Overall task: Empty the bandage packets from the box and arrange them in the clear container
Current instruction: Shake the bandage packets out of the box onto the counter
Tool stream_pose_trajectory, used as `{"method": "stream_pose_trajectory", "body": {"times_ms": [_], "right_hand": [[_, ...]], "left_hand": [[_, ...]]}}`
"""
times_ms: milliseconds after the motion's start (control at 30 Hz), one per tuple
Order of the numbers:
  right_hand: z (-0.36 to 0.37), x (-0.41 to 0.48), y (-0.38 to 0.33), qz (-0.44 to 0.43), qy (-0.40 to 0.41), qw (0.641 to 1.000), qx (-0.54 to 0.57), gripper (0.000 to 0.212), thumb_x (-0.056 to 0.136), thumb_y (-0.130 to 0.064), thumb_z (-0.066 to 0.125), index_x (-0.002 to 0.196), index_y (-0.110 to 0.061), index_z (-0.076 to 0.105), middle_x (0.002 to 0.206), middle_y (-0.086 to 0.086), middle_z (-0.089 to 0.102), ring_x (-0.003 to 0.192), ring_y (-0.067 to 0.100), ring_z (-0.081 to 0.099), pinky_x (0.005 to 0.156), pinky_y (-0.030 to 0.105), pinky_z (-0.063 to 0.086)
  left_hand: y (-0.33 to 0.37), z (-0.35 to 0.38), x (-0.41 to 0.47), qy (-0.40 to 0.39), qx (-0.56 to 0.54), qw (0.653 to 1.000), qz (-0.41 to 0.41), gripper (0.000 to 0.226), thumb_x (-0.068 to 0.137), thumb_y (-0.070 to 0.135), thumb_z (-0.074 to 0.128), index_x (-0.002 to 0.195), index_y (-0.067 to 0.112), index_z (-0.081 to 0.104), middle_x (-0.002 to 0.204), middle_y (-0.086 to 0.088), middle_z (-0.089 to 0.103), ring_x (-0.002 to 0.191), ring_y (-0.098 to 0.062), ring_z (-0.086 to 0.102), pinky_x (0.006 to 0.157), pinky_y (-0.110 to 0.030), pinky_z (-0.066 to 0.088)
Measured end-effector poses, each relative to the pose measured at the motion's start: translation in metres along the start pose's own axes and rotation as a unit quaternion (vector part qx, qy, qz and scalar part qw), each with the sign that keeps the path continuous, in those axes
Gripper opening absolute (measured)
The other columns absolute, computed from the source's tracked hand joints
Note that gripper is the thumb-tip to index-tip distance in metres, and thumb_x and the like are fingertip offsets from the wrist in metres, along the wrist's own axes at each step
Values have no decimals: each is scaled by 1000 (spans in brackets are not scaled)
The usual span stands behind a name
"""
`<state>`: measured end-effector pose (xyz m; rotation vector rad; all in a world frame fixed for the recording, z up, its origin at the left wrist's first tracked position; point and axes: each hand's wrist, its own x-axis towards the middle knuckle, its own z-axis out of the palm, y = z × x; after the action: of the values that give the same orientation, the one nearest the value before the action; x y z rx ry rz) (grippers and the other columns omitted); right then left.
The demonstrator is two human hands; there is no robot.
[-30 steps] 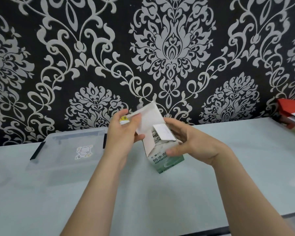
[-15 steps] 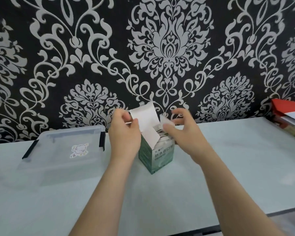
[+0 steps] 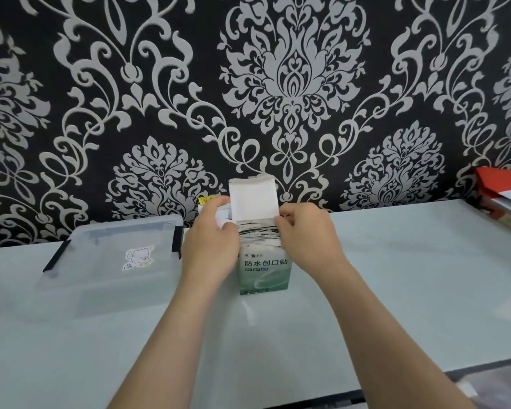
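now: box open, packets sitting between your two hands

you are holding the box [image 3: 263, 273] upright on the table [image 3: 396, 276], its mouth facing up and its lid flap [image 3: 252, 202] standing at the twelve o'clock edge. your left hand [image 3: 210, 249] is wrapping the box's nine o'clock side, with the fingers curled round that wall. your right hand [image 3: 307, 240] is curling its fingers at the three o'clock rim and pinching there. whether it is catching only the side flap or a packet too cannot be told.

the bandage packets [image 3: 258, 231] are showing in the mouth, none out yet. they are lying at nine o'clock from your right fingertips, touching or just beside them. their top edges are running along the nine-to-three line, stacked from six towards twelve. your right hand is sitting nearer the stack, so it looks like the one to reach in. the pull would be going straight up along the box's upright axis while the left is steadying the wall.

the clear container [image 3: 109, 276] is sitting at nine o'clock of the box, just beside your left hand, and its lid appears to be on. a red object [image 3: 502, 181] is lying well apart at three o'clock.
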<state>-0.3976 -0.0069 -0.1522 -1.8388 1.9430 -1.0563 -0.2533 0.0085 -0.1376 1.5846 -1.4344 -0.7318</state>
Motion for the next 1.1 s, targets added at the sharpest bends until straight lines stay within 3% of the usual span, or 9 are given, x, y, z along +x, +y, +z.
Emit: {"method": "stream_pose_trajectory", "body": {"times_ms": [100,200,300,467,600,667,833,933,1100], "right_hand": [[-6,3,4,38,-2,997,60,16,90,-14,55,100,-15,68,80,2,72,76,25,66,75,40,55],[-7,0,4,91,34,982,161,33,89,-12,60,118,-25,51,101,-3,68,89,21,65,83,43,53],[-2,-1,2,88,90,975,184,36,87,-8,63,108,-28,41,105,-4,55,87,16,60,75,35,49],[6,3,3,44,119,984,128,28,82,-2,64,95,-24,54,94,-2,48,76,14,49,70,27,40],[9,8,6,24,36,983,180,32,87,-1,59,113,-19,66,92,-4,55,74,15,54,81,38,53],[6,9,9,17,-2,985,173,32,92,-8,58,122,-17,65,104,-5,60,84,11,57,91,38,51],[-10,4,18,31,-213,950,226,26,92,-44,59,105,-26,70,105,5,69,99,25,65,83,40,58],[-23,0,29,33,-381,887,258,59,76,-29,80,127,-35,53,120,-4,66,105,14,65,95,34,52],[-12,0,29,9,-300,936,183,69,68,-13,85,125,-30,49,112,-3,65,89,11,66,87,29,52]], "left_hand": [[-7,4,1,26,-85,996,-5,64,81,0,43,99,61,51,109,7,63,95,-14,61,86,-42,54],[-9,11,-2,38,61,994,87,52,87,0,50,122,39,56,128,6,51,104,-11,54,85,-27,42],[-11,12,-3,97,187,958,193,49,87,4,57,130,28,56,129,4,49,115,-19,47,83,-29,41],[-8,0,4,106,94,950,279,25,83,6,58,101,22,65,97,9,60,81,-14,59,71,-34,50],[-6,5,2,-113,185,939,267,46,96,40,49,140,27,47,149,11,39,138,-5,29,116,-26,23],[-9,7,2,-195,231,924,236,70,92,57,47,151,25,25,157,13,18,141,3,7,108,-15,10],[-15,11,6,-153,246,925,245,80,80,48,70,147,29,29,143,15,33,133,-6,21,105,-25,28],[-20,14,10,-124,196,946,228,82,73,38,79,144,30,40,130,12,43,127,-9,29,104,-24,30],[-16,13,8,-130,159,950,234,82,73,25,80,145,24,41,143,11,41,136,-6,27,113,-21,17]]}}
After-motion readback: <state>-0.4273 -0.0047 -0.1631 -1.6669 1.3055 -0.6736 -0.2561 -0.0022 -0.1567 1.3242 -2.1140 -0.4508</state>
